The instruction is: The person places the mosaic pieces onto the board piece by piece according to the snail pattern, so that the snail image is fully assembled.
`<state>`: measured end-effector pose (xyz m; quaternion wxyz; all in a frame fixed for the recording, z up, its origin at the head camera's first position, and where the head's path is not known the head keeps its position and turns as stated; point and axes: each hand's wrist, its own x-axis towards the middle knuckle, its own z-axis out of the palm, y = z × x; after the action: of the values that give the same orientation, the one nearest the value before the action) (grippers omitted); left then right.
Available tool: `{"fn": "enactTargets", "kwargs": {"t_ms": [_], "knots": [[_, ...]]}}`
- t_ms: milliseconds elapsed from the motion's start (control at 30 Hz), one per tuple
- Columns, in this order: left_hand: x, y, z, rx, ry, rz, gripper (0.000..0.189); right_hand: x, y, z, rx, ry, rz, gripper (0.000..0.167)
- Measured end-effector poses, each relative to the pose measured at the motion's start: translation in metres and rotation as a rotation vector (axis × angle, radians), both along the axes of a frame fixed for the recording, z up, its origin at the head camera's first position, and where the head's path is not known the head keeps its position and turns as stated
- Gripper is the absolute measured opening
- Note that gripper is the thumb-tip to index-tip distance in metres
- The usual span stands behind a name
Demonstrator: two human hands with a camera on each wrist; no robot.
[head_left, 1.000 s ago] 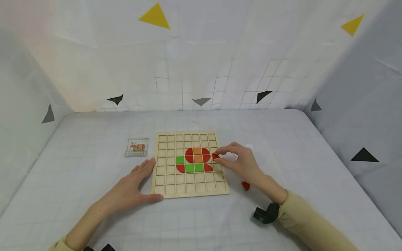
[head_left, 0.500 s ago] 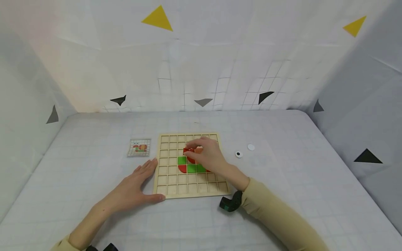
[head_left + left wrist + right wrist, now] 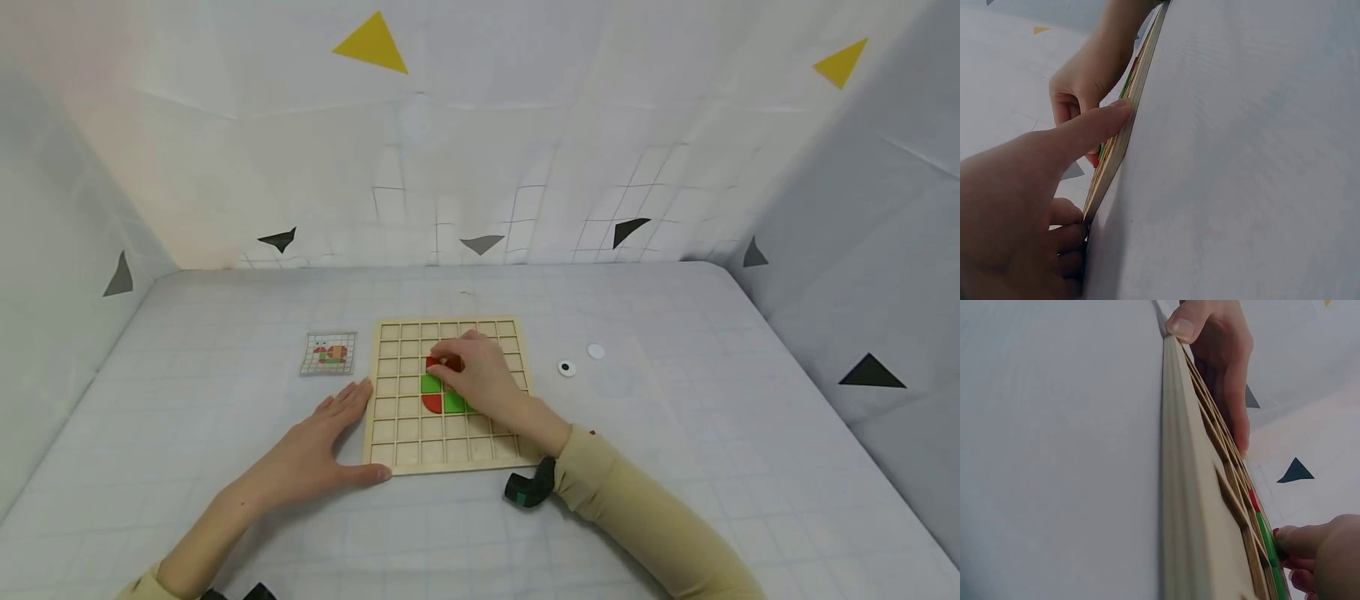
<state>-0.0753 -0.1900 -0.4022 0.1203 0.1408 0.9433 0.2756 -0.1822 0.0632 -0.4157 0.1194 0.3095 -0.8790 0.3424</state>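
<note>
A wooden grid board (image 3: 405,452) lies on the table with red and green tiles in some of its cells. My right hand (image 3: 480,375) is over the board and pinches a small red tile (image 3: 432,363) between thumb and fingers. That tile sits just behind a green square tile (image 3: 431,384). Part of the pattern is hidden under this hand. My left hand (image 3: 330,442) rests at the board's left side, its thumb at the front left corner and its fingers along the edge. In the left wrist view the thumb (image 3: 1100,122) touches the board's edge.
A small picture card (image 3: 327,354) with a gridded coloured figure lies left of the board. To the right are a round eye piece (image 3: 567,368) and a white disc (image 3: 596,351). A red bit (image 3: 592,432) peeks out beyond the right forearm.
My right hand has carried the red tile leftward from the board's right edge to the cell behind the green square. The left hand has stayed at the board's edge.
</note>
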Motion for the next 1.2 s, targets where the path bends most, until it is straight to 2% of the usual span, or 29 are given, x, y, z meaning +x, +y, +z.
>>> {"fn": "enactTargets", "kwargs": {"t_ms": [167, 367, 700, 1000, 1200], "knots": [[0.0002, 0.0005, 0.0003, 0.005, 0.006, -0.001, 0.116, 0.0009, -0.0006, -0.0036, 0.041, 0.117, 0.027, 0.02], [-0.0006, 0.0006, 0.0002, -0.001, 0.011, -0.001, 0.116, -0.0009, -0.0014, -0.007, 0.035, 0.182, 0.04, 0.018], [-0.0006, -0.0001, 0.0016, -0.004, 0.012, -0.005, 0.116, -0.0007, -0.0014, -0.0068, 0.028, 0.15, 0.031, 0.017], [-0.0023, 0.0002, -0.0028, -0.006, 0.008, -0.005, 0.117, 0.0004, -0.001, -0.0072, 0.038, 0.167, 0.053, 0.014], [-0.0011, 0.0001, -0.0004, -0.003, 0.011, -0.006, 0.116, 0.0007, -0.0003, -0.0061, 0.026, 0.157, 0.059, 0.016]]}}
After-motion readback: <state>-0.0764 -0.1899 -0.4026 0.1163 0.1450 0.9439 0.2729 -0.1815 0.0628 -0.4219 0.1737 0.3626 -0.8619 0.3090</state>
